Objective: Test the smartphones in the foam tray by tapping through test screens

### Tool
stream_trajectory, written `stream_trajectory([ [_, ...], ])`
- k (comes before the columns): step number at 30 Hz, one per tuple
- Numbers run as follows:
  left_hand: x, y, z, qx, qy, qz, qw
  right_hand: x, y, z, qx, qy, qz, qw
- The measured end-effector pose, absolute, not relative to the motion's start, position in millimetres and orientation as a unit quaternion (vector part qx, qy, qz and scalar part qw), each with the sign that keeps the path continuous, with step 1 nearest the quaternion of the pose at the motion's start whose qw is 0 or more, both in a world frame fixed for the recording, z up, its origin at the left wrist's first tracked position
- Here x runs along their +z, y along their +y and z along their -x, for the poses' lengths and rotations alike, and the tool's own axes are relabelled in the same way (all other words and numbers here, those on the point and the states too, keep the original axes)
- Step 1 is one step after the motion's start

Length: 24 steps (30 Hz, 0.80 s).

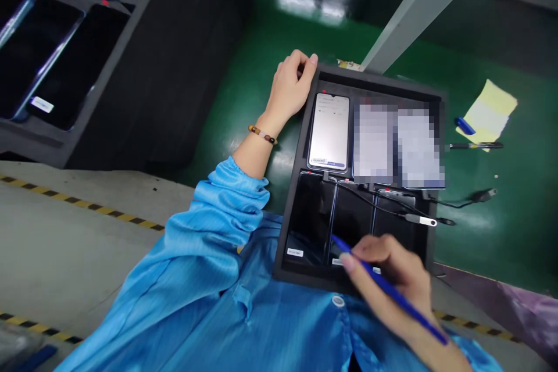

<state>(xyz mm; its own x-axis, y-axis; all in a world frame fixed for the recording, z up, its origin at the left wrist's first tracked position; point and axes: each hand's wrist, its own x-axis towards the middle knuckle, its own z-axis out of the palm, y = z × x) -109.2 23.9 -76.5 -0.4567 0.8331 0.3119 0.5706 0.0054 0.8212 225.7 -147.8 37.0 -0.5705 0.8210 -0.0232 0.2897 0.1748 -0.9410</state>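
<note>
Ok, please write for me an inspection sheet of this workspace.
Surface: glossy green tabletop
Job's things: black tray, six phones in two rows; far row bright, near row dark
Clutter: yellow paper, small blue item, dark pen, right of tray
Hands: left hand at tray's far-left corner; right hand holds blue pen
Cables: black cables cross the tray, some ends past its right edge
Surroundings: left, black holder with phones; grey post; striped floor tape

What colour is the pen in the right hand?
Blue: the pen in the right hand shows best in the head view.
</note>
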Motion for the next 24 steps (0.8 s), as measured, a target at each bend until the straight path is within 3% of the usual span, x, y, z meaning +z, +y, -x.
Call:
stream_trajectory([
  [3,-78,27,111,0.48,0.703,-0.509,0.129,18,-191,-240,0.529,-0.729,0.363,0.238],
  [9,-78,29,114,0.453,0.708,-0.529,0.114,-13,-213,-240,0.434,-0.787,0.342,0.274],
  [24,-74,25,111,0.475,0.701,-0.518,0.125,-18,-218,-240,0.439,-0.796,0.364,0.203],
])
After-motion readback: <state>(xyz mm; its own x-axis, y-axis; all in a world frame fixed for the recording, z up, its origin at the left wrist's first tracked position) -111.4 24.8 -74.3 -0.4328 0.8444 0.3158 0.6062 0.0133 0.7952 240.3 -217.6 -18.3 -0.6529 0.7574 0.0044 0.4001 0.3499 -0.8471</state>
